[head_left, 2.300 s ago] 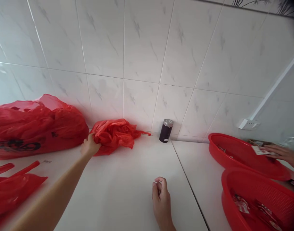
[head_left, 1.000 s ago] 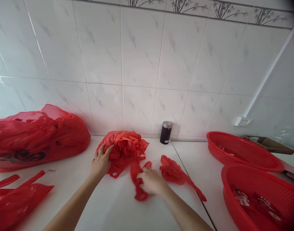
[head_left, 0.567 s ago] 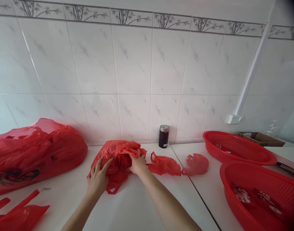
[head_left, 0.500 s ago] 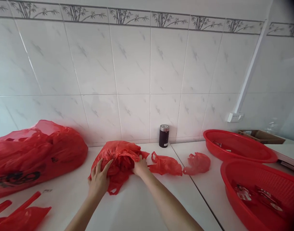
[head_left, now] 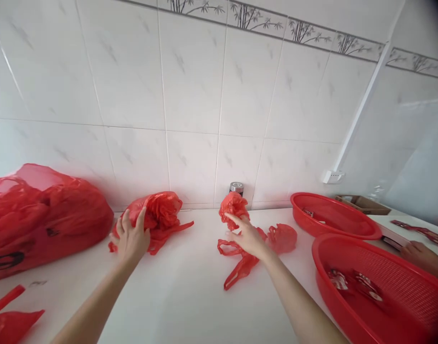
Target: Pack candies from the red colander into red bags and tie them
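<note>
My left hand (head_left: 132, 237) rests with spread fingers against the near left side of a crumpled red plastic bag bundle (head_left: 164, 210). A strip of the bundle trails right across the white table. My right hand (head_left: 248, 238) has its thumb and forefinger apart, at a balled-up red plastic bag (head_left: 234, 206). That ball partly covers a dark bottle with a silver lid (head_left: 236, 187); the hand's other fingers are hidden. Below the hand lie red bag handles (head_left: 240, 273), and beyond the wrist another thin red bag (head_left: 283, 238) lies crumpled.
A large stuffed red bag (head_left: 57, 215) fills the left back. More red plastic (head_left: 16, 325) lies at the lower left corner. Two red basins, a far one (head_left: 333, 212) and a near one (head_left: 324, 267) with small packets, stand right. Another person's hand (head_left: 421, 253) is beyond.
My right hand has moved right, away from the bundle, and a balled red bag has come with it. The bundle looks smaller. The view has turned, and another person's hand has appeared at right.
</note>
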